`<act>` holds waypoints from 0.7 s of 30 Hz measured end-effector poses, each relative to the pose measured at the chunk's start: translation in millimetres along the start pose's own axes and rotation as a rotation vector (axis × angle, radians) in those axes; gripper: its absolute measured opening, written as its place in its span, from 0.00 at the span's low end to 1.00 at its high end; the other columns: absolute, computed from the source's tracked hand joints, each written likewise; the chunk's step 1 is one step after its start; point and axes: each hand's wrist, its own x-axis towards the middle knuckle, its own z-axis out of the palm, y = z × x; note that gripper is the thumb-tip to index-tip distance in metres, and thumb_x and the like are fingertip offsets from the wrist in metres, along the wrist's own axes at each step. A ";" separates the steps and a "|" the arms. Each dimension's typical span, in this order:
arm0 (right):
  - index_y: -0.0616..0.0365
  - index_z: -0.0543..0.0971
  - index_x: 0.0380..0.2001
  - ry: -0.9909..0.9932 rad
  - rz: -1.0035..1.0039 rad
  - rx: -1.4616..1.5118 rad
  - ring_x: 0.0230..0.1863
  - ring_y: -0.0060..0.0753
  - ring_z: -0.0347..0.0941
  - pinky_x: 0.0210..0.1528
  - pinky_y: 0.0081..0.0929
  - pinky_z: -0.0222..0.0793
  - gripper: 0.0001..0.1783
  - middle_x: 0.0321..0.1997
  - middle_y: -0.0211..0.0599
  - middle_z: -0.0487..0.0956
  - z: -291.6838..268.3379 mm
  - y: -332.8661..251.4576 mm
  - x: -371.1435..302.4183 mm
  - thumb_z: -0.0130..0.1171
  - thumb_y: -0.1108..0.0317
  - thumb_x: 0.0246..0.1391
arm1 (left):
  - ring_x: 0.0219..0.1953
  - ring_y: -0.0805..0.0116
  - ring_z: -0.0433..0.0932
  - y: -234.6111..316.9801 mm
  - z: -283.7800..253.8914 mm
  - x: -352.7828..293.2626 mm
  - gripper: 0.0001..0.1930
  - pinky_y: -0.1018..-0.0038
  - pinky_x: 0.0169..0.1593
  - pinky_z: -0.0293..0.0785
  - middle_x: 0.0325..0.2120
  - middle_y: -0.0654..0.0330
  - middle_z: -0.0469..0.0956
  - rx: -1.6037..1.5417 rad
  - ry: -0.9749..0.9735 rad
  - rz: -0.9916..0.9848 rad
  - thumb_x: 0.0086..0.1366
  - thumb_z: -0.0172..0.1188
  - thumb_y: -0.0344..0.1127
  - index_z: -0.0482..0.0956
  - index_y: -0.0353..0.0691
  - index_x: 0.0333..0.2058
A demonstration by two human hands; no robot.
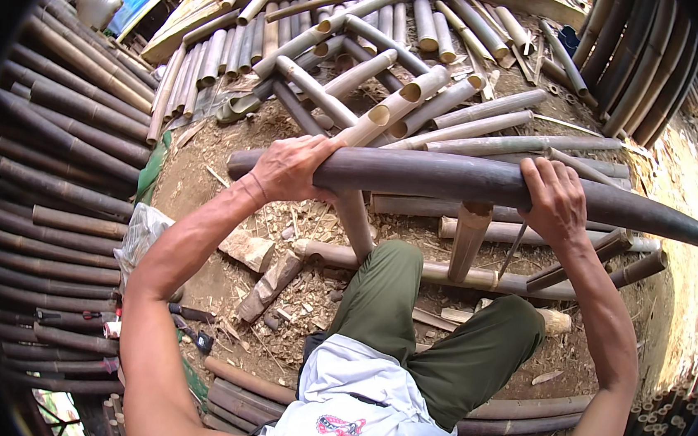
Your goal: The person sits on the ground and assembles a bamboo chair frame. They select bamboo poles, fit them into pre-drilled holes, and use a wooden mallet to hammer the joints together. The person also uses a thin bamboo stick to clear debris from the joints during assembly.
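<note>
Across the front of me lies a thick, dark brown bamboo pole (pixel 436 176), held level over my knees. My left hand (pixel 291 167) grips it near its left end, fingers wrapped over the far side and thumb on the near side. On the right part of the pole, my right hand (pixel 554 199) is closed over the top. Below the pole stand upright bamboo posts, one (pixel 470 241) between my hands and another (pixel 354 223) near my left hand. A thin dark rod (pixel 512 251) slants down beside my right hand; I cannot make out what it is.
Cut bamboo pieces (pixel 327 91) are stacked crosswise ahead. Dark poles (pixel 69 185) line the left side, and more (pixel 640 69) lean at the far right. Wood chips and a wood block (pixel 248 251) lie on the ground. Dark-handled tools (pixel 194 325) rest at the lower left.
</note>
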 end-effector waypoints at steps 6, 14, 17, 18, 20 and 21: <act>0.55 0.73 0.49 -0.200 0.051 0.081 0.48 0.46 0.76 0.52 0.39 0.71 0.41 0.43 0.40 0.78 -11.5 -0.8 8.5 0.76 0.70 0.23 | 0.47 0.54 0.81 -1.7 -9.0 1.8 0.44 0.62 0.49 0.78 0.42 0.55 0.79 -0.051 -0.106 -0.001 0.40 0.79 0.52 0.69 0.44 0.56; 0.54 0.73 0.51 -0.017 0.029 -0.012 0.46 0.44 0.75 0.49 0.41 0.70 0.43 0.45 0.37 0.77 -14.5 -13.8 -12.6 0.78 0.70 0.22 | 0.48 0.52 0.79 14.3 -5.9 -15.8 0.45 0.62 0.54 0.75 0.47 0.53 0.77 0.011 -0.011 -0.021 0.40 0.79 0.50 0.68 0.43 0.57; 0.54 0.73 0.50 -0.006 0.017 -0.012 0.46 0.43 0.75 0.49 0.41 0.70 0.43 0.44 0.37 0.77 -17.1 -15.5 -10.8 0.77 0.70 0.22 | 0.50 0.53 0.78 14.3 -10.3 -15.8 0.45 0.62 0.55 0.75 0.47 0.54 0.77 -0.005 -0.055 -0.042 0.41 0.79 0.50 0.68 0.42 0.57; 0.54 0.73 0.50 -0.003 0.011 -0.005 0.46 0.43 0.75 0.49 0.41 0.69 0.43 0.44 0.37 0.77 -17.5 -15.4 -10.2 0.77 0.70 0.21 | 0.51 0.50 0.78 14.5 -11.8 -15.5 0.46 0.61 0.56 0.74 0.48 0.51 0.77 -0.017 -0.062 -0.042 0.41 0.79 0.51 0.68 0.43 0.58; 0.55 0.73 0.50 -0.023 0.018 -0.006 0.47 0.45 0.75 0.51 0.41 0.70 0.42 0.46 0.39 0.77 -16.6 -15.1 -12.0 0.76 0.71 0.22 | 0.52 0.49 0.78 12.5 -18.1 -15.0 0.46 0.60 0.58 0.72 0.49 0.49 0.76 -0.040 -0.123 -0.012 0.44 0.78 0.54 0.67 0.41 0.59; 0.55 0.73 0.50 -0.035 0.020 -0.004 0.48 0.46 0.75 0.52 0.41 0.71 0.42 0.46 0.40 0.77 -14.2 -14.3 -12.0 0.75 0.72 0.22 | 0.52 0.49 0.77 11.1 -20.8 -13.0 0.46 0.60 0.59 0.72 0.50 0.47 0.76 -0.052 -0.154 0.000 0.45 0.77 0.56 0.67 0.40 0.59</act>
